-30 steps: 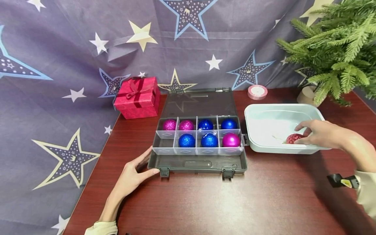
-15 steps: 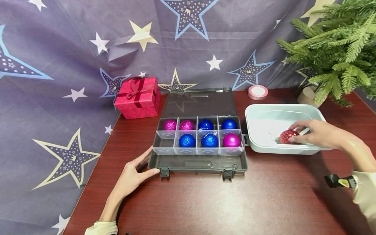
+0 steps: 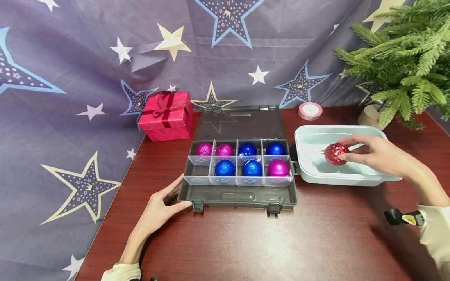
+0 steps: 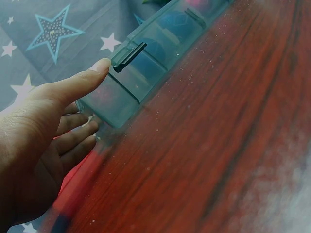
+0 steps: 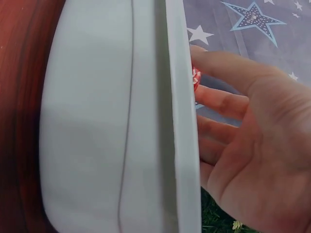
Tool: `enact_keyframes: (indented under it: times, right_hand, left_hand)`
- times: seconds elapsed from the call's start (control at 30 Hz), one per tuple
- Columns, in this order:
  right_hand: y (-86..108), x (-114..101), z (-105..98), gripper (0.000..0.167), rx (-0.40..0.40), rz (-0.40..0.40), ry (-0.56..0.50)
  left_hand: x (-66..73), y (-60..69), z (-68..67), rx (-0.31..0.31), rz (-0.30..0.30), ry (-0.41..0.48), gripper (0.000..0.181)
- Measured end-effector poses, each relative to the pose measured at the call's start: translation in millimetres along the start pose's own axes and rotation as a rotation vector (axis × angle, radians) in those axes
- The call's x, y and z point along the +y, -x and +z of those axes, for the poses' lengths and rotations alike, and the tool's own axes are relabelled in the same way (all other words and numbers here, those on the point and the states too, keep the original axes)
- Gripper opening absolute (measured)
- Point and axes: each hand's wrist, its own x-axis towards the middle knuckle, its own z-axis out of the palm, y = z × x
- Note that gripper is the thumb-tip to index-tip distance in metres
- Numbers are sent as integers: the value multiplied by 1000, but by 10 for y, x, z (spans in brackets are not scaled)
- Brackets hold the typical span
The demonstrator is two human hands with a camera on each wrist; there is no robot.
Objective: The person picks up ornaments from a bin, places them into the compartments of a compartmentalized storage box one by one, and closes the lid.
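Observation:
In the head view my right hand (image 3: 381, 154) pinches a red Christmas ball (image 3: 336, 153) between thumb and fingers, above the inside of a pale mint tub (image 3: 348, 178). The ball's gold cap points left. In the right wrist view the tub's wall hides most of the red ball (image 5: 196, 77). My left hand (image 3: 158, 210) rests at the near left corner of a dark see-through divided box (image 3: 235, 193), its thumb (image 4: 99, 68) touching the front beside a latch. Pink balls (image 3: 278, 168) and blue balls (image 3: 225, 168) sit singly in its compartments; the front left compartment holds none.
The box's lid (image 3: 242, 123) lies back behind it. A red gift box (image 3: 166, 117) stands at the back left. A pink ribbon roll (image 3: 310, 111) lies behind the tub, and a small fir tree (image 3: 404, 66) stands at the back right. A star-patterned cloth (image 3: 225, 62) hangs behind the table.
My right hand has lifted the red ball off the tub's floor and moved it a little left and up. The left hand stays at the box's corner.

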Motion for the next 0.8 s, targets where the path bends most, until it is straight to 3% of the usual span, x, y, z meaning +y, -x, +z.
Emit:
enact_keyframes:
  times: [0.4, 0.6, 0.8]
  right_hand:
    - [-74, -76, 66, 33, 111, -88, -93]
    - [-105, -174, 100, 33, 117, -59, -135]
    - [-153, -250, 138, 36, 127, -123, -158]
  left_hand:
    - [-3, 2, -4, 2, -9, -5, 79]
    - [-13, -2, 1, 3, 2, -6, 79]
    - [-13, 0, 2, 5, 3, -10, 80]
